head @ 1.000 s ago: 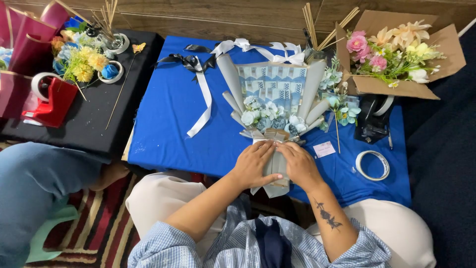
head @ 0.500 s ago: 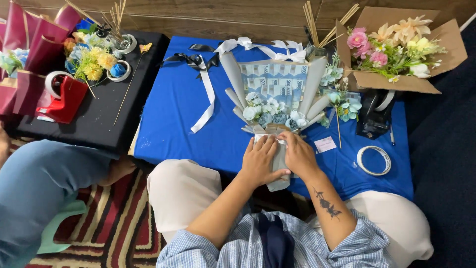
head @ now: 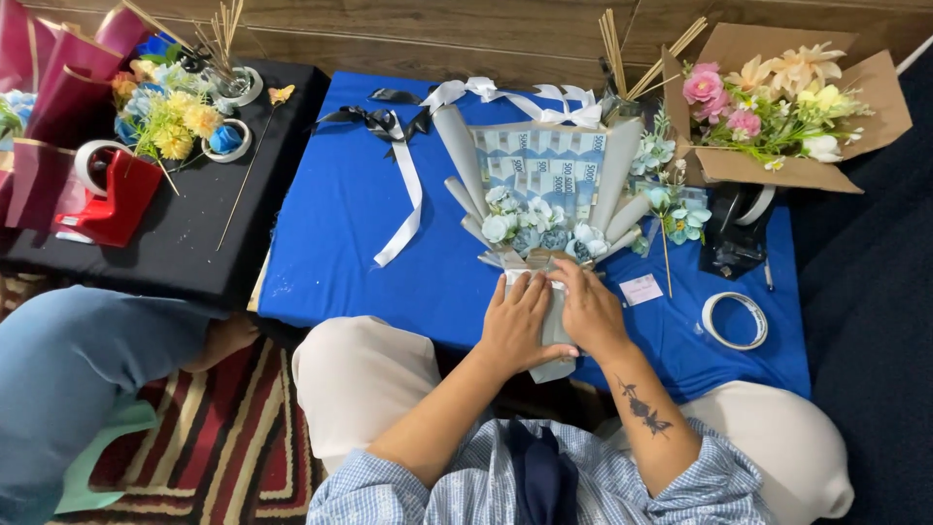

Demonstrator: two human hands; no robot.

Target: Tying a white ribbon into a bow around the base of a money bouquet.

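Holding flowers, cardboard box [head: 880, 97] sits open.

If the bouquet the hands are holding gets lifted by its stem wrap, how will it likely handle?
The bouquet probably feels top-heavy: its paper fan spreads far wider than the narrow grey handle under the left hand and right hand. The rolled paper cones and small fabric flowers look light but crushable. Lying flat on the blue table, it seems unlikely to roll.

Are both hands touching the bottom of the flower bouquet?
Touching. The head view shows the left hand and right hand pressed flat on the grey wrapped handle of the bouquet, covering it.
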